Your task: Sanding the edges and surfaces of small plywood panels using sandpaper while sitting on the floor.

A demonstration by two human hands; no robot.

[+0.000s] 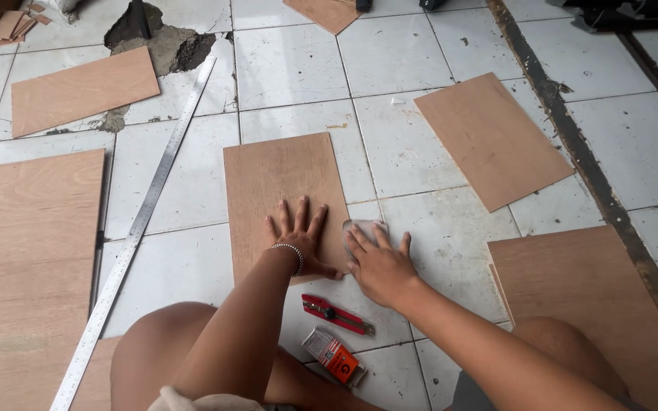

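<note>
Plywood panel point(283, 190) under left hand point(296, 240).

free: bare tiles point(298, 68) ahead | blocked: steel ruler point(142, 217) left, plywood sheet point(493, 138) right

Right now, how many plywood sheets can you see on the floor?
7: under the left hand, upper left, far left, top edge, upper right, lower right, bottom left by the knee. Scraps in the corner uncounted.

Left hand point(296, 236) flat on centre plywood panel point(283, 190); right hand point(378, 266) just right, on sandpaper piece point(365, 226). Utility knife point(336, 313), glue tube point(332, 354) nearer. Steel ruler point(135, 228) left; tiled floor point(420, 152) beneath.
</note>
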